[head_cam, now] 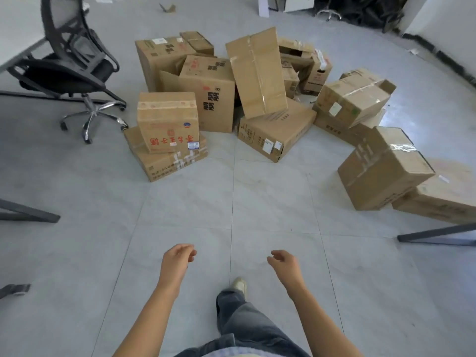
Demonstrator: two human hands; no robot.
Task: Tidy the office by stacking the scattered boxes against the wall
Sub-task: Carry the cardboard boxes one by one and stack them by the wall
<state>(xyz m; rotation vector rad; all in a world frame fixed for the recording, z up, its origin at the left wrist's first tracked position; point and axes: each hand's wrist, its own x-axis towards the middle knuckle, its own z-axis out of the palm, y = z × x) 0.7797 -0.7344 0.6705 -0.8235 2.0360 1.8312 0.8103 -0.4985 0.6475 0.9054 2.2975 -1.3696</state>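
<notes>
The scattered brown cardboard boxes (275,130) lie in a loose heap on the grey tiled floor (190,202), ahead of the person and well apart from both hands. The left hand (179,257) and right hand (284,262) reach forward, each grip slack and empty, its fingers lightly curled round nothing. At the left, a taped brown box with red print (167,122) sits on a flatter carton (164,164). In the middle, a tall plain carton (257,73) leans slantwise. At the right, a tilted taped box (381,168) rests against another. The cardboard looks stiff but dented at the corners, and the weight cannot be told. The tape looks slick, so palms under opposite bottom edges seem the safest hold. Leaning boxes may slide if lower ones go first. A white wall (448,19) stands far right.
</notes>
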